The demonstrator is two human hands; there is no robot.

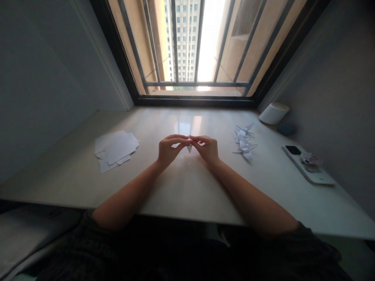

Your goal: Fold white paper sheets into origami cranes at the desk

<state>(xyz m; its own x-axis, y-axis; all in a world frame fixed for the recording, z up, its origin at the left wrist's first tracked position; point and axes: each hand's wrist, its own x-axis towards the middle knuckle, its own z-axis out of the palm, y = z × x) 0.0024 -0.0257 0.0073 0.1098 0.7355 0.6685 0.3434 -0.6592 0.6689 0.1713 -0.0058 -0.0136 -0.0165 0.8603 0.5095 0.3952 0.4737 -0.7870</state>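
Observation:
Between my two hands is a small piece of folded white paper (pixel 189 148), its pointed tip showing below the fingers. My left hand (pixel 172 148) pinches it from the left with thumb and fingers. From the other side my right hand (pixel 207 148) pinches the same paper, and the fingertips of both hands meet. Most of the paper is hidden behind the fingers. Off to the right lie several folded white paper cranes (pixel 244 142). A loose stack of white paper sheets (pixel 118 148) rests to the left.
All this is on a white tabletop (pixel 175 191) below a barred window (pixel 193 50). A white cylindrical object (pixel 274 113) and a small dark bluish item (pixel 286 129) stand at the back right. A phone (pixel 315 173) with a round attachment lies near the right edge.

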